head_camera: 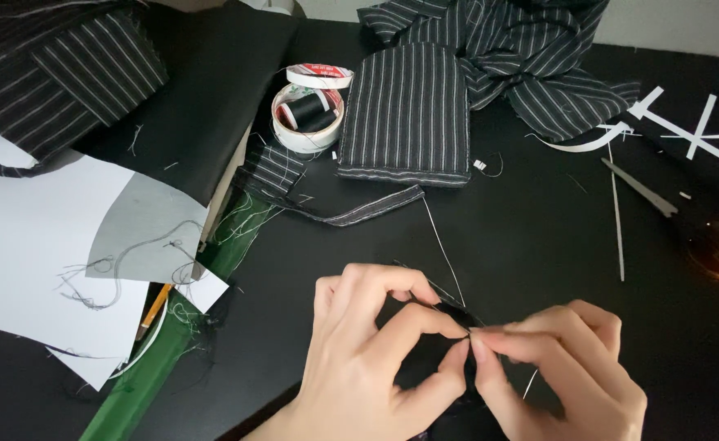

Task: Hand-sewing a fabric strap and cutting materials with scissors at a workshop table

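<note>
A small black cloth (449,322) sits low on the dark surface (539,245), pinched between the left hand (376,351) and right hand (555,367), fingertips meeting. A pale thread (442,249) runs from the pinch up-left toward the striped strip (367,208); keeping it taut should prevent tangling.

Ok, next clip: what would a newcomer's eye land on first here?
The two hands at bottom centre, left hand and right hand, fingertips pinched together over a small dark fabric piece with a pale thread running up from it. Next, the striped panel at top centre, beside an open round tin holding black spools.
</note>
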